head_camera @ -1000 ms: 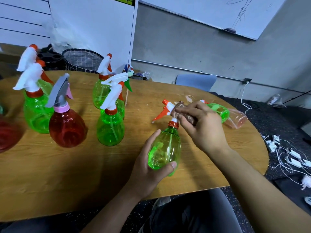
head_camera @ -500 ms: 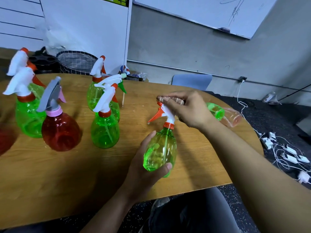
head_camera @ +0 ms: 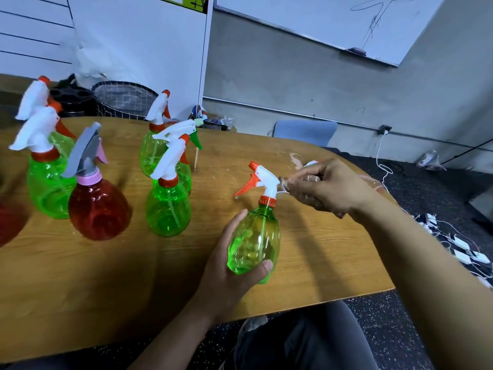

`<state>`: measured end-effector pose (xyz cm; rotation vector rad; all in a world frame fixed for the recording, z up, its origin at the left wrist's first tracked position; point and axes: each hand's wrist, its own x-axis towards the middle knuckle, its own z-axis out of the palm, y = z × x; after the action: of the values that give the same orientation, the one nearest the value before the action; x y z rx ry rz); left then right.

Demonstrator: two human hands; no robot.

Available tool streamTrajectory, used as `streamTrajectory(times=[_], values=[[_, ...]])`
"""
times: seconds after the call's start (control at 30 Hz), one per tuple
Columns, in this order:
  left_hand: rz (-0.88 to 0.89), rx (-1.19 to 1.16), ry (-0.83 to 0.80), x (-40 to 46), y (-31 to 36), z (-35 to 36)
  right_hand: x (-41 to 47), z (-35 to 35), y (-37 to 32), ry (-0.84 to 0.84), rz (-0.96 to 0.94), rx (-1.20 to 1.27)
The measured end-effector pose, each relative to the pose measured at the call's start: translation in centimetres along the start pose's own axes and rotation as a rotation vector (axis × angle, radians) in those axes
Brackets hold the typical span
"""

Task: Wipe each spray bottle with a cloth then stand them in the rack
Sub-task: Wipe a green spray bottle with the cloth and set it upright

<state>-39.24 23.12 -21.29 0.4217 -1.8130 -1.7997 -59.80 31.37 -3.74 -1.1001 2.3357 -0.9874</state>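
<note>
Spray bottle (head_camera: 253,240), green with a white and orange trigger head, gripped round the belly by the left hand (head_camera: 226,273), thumb across the front near the base, fingers wrapped behind. Held upright and slightly tilted above the near edge of the counter (head_camera: 333,263), probably so that the trigger head points away and the back of the nozzle faces the other hand. Right hand (head_camera: 330,189) just beside that head on its right, fingers curled and pinching a small crumpled cloth (head_camera: 310,179), pale and hard to make out; possibly a wipe rather than fabric, too blurred to say. Cloth touching or nearly touching the rear of the white head, so apparently wiping the top part while the body stays steadied from below.

Well to the left of the left hand, standing in a loose cluster on the counter: a red bottle (head_camera: 98,206) with a grey and pink head, a green bottle (head_camera: 168,206) closest, two more green ones behind it, and two green ones at the far left. Another bottle lying on its side beyond the right hand, mostly hidden by it. No rack clearly seen; a dark wire basket (head_camera: 122,98) past the far edge of the counter, unclear whether meant for that purpose.

Judged stage: wiping of this bottle under way, standing it in the rack not yet done.
</note>
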Motion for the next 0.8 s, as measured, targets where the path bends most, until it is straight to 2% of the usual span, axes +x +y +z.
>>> streamTrajectory(times=[0.1, 0.23, 0.57, 0.67, 0.73, 0.8], values=[[-0.005, 0.012, -0.009, 0.0, 0.0, 0.1, 1.3, 1.7, -0.2, 0.192, -0.165, 0.133], [0.0, 0.031, -0.02, 0.0, -0.3, 0.0, 2.5, 4.0, -0.5, 0.183, -0.302, 0.028], [0.005, -0.023, 0.04, 0.0, -0.1, -0.1, -0.2, 2.8, 2.1, 0.122, -0.242, -0.138], [-0.011, -0.002, 0.019, -0.1, 0.0, -0.2, -0.3, 1.3, 1.9, 0.079, -0.106, -0.229], [-0.015, 0.004, 0.022, -0.1, 0.0, -0.2, -0.1, 1.0, 1.0, 0.219, -0.16, -0.325], [-0.02, 0.01, 0.021, 0.0, 0.1, -0.1, 0.4, 1.8, 0.0, 0.415, -0.374, -0.364]])
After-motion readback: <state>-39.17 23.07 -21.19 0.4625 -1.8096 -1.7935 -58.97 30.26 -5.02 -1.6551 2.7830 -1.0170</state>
